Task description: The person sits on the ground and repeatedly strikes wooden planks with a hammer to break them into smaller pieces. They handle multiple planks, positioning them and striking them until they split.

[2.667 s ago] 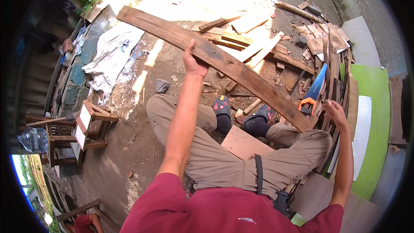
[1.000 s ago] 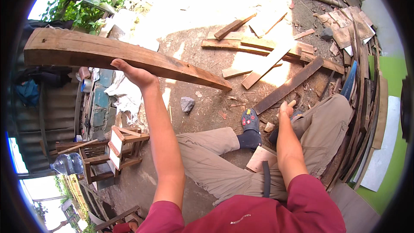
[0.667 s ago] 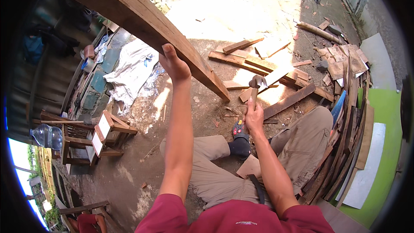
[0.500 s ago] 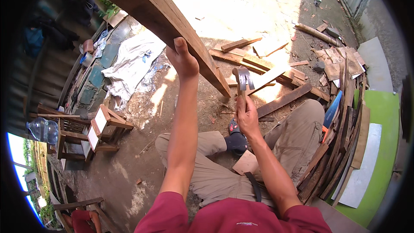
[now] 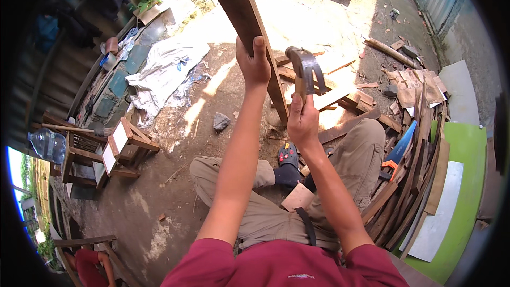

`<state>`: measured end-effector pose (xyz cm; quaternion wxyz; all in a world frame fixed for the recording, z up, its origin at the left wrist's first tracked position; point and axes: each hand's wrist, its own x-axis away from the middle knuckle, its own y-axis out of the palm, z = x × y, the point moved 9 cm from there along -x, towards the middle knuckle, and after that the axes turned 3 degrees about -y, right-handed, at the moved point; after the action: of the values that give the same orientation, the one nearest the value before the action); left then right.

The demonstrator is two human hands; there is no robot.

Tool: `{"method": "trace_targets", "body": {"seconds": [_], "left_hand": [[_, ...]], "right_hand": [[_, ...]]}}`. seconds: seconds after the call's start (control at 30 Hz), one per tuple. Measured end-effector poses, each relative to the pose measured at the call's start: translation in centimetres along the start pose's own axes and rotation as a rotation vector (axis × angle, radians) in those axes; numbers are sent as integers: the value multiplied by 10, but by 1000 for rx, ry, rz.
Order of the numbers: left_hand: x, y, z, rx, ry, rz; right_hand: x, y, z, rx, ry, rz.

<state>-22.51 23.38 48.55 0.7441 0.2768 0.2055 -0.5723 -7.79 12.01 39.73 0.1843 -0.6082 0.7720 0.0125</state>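
My left hand (image 5: pixel 253 65) is wrapped round a long wooden plank (image 5: pixel 240 8), its thumb pointing up along the face. The plank stands steeply tilted, its lower end near the ground and its upper end past the top edge of the view. In my right hand (image 5: pixel 303 123) is a claw hammer (image 5: pixel 306 68), gripped by its wooden handle. The metal head is up, just right of the plank and apart from it, with the claw toward the right. Below my forearms, a small square piece of wood (image 5: pixel 298 197) lies by my lap.
Loose boards (image 5: pixel 340 95) lie ahead to the right. A blue handsaw (image 5: pixel 399 146) leans by stacked wood strips (image 5: pixel 419 180) on the right. To the left are a small wooden frame (image 5: pixel 119 146), a water bottle (image 5: pixel 48 146), a white cloth (image 5: pixel 164 69) and a grey stone (image 5: pixel 221 122).
The plank has swung more upright, its upper part going right, and my left hand has moved right with it. The hammer has come up slightly in my right hand. A stone shows beside my left forearm.
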Motion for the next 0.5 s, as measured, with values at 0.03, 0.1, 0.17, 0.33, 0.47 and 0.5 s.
{"method": "trace_targets", "body": {"seconds": [0.03,0.1,0.17,0.33,0.47,0.5], "left_hand": [[3,8,-5,-2,-8,-8],[8,26,-11,52,-18,-14],[9,15,-4,60,-21,14],[8,1,4,74,15,53],[1,3,-2,55,-20,60],[-1,4,0,61,-7,75]], "right_hand": [[3,3,27,117,24,-12],[2,-1,85,276,173,-44],[-6,0,104,303,218,-42],[-16,-17,22,-12,11,64],[-9,-21,-9,-113,-202,101],[-5,-17,-1,-60,-202,93]]}}
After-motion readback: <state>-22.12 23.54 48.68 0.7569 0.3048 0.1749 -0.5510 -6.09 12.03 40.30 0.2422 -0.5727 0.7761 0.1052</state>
